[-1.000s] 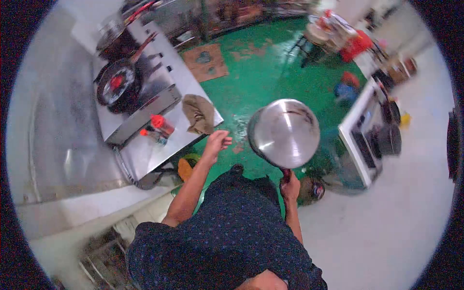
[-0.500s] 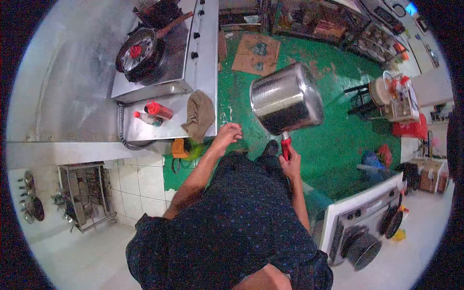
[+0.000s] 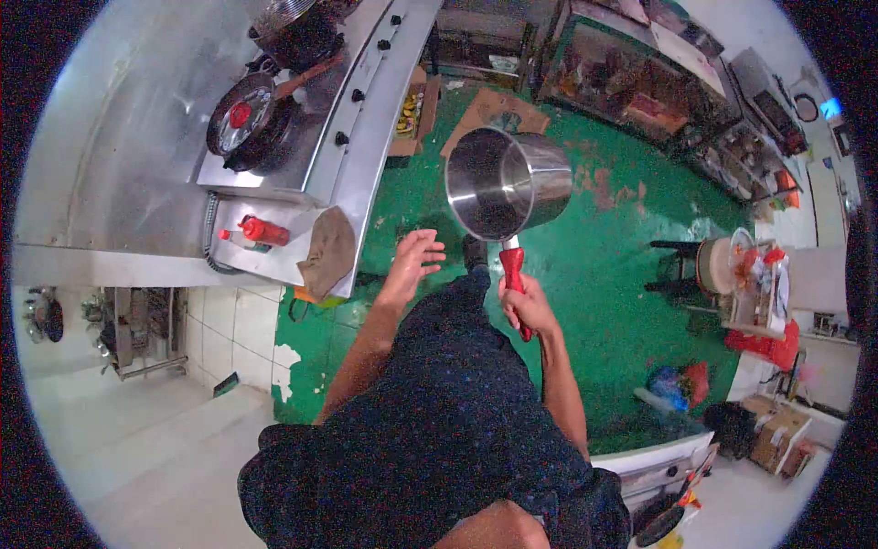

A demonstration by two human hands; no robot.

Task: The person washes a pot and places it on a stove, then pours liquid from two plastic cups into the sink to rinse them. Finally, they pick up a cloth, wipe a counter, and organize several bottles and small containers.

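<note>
A deep steel saucepan (image 3: 549, 183) hangs in the air over the green floor, tipped on its side, its open mouth facing left and toward me. My right hand (image 3: 528, 306) is wrapped round its red handle. Left of the pan, my left hand (image 3: 416, 265) is raised with its fingers apart, holding nothing. Nearest to that hand is a brown cloth (image 3: 328, 253) on the corner of the steel counter (image 3: 352, 197). Beside the cloth lie a red bottle (image 3: 265, 231) and a smaller bottle with a red cap (image 3: 240, 241).
A wok (image 3: 229, 119) with something red inside sits on the stove at upper left. Cardboard (image 3: 476, 110) lies on the floor ahead. A stool (image 3: 718, 265) stands at right. Shelving (image 3: 631, 73) runs along the back. A white-edged counter (image 3: 658, 453) is at lower right.
The saucepan has turned from bottom-facing to show its open mouth, and sits further left. My left fingers have spread. The view has swung round, and the right-hand stove has slid down.
</note>
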